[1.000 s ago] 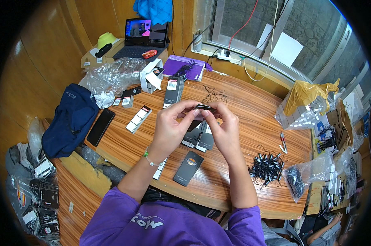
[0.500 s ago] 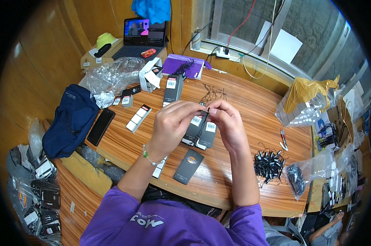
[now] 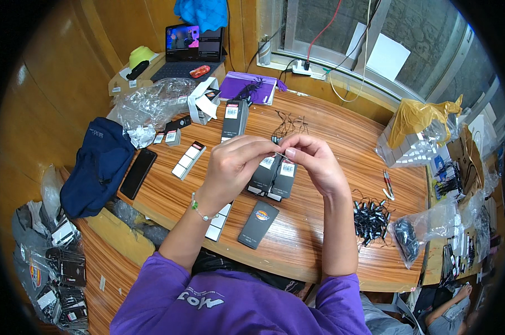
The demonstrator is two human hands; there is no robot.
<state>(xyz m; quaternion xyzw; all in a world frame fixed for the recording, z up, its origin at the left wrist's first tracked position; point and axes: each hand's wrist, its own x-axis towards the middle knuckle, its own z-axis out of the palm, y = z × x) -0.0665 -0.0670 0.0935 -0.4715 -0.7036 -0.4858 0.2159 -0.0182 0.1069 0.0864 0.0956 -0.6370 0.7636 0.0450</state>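
Observation:
My left hand [image 3: 230, 164] and my right hand [image 3: 318, 164] meet above the table, both closed in a pinch, fingertips almost touching. A thin black cord [image 3: 274, 176] runs down from between them. Beneath the fingers are two dark grey hang tags [image 3: 285, 183], side by side with white barcode stickers; whether the cord passes through one cannot be told. Nearer me lies a single dark grey tag [image 3: 258, 224] with an oval logo. White-labelled pieces [image 3: 218, 222] sit beside my left forearm, partly hidden by it.
A pile of black tag cords [image 3: 371, 220] lies right, near pliers [image 3: 387, 184] and a plastic bag [image 3: 407, 240]. Beyond my hands are a tag stack [image 3: 234, 121] and loose cords [image 3: 290, 124]. Left are a phone [image 3: 138, 173], blue bag [image 3: 99, 167] and laptop [image 3: 188, 56].
Both hands keep their pinch, with small shifts at the fingertips. My right hand and forearm have moved slightly right. The dark end below the cord no longer shows over the tags.

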